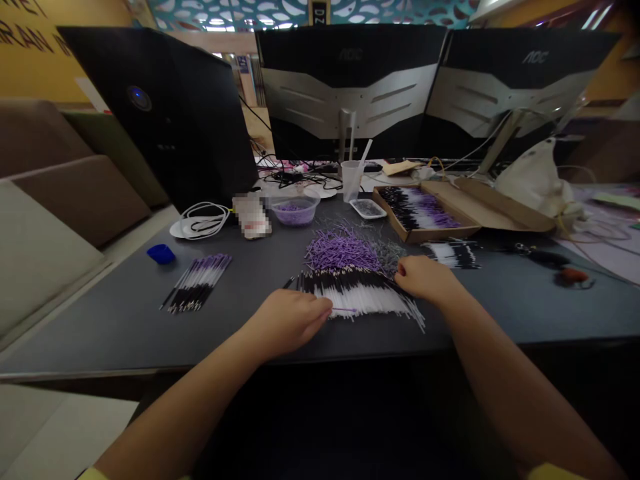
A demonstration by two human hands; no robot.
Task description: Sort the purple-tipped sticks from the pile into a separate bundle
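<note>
My left hand [293, 321] is closed in a pinch over the near left side of the row. From its fingertips a thin purple-ended stick [345, 309] points right; the rest of it is hidden in the hand. Beneath lies a row of thin white sticks with black ends [363, 297]. Behind the row is a heap of small purple pieces [340, 249]. My right hand [423, 277] has its fingers bent together at the right edge of the fine grey pieces [390, 255]. What those fingers hold, if anything, is hidden.
Purple-tipped sticks [200, 283] lie at left near a blue cap-like piece [161, 253]. Farther back are a plastic bowl [295, 210], a small white tray [369, 209], a cup [351, 181] and an open cardboard box [440, 233]. Monitors [350, 87] and a computer case [185, 133] stand behind.
</note>
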